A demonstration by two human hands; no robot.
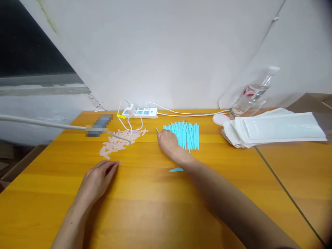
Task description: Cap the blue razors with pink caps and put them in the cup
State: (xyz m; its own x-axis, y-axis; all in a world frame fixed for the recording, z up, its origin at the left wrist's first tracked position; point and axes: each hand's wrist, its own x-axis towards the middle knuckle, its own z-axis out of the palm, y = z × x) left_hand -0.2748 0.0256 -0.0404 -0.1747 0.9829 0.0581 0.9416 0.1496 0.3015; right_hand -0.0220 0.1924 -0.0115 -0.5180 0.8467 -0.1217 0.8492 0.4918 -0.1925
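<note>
My right hand (168,141) is closed in a pinch at the left end of a row of slim light-blue plastic pieces (188,135). The tip of one thin blue piece (157,130) sticks out from its fingers. Under my right forearm lies another blue piece (176,169), partly hidden by the arm. My left hand (100,178) rests on the table with thumb and fingertips together. Something small and pinkish shows at those tips, too small to make out. Just beyond it spreads a loose pile of pale pink, leaf-shaped pieces (114,143).
A white power strip (145,112) with cables lies along the wall. One thick white cable (52,121) crosses from the left, near a blurred dark object (99,125). At right are white plastic packets (275,128), a round white lid (221,119) and a clear bottle (252,93).
</note>
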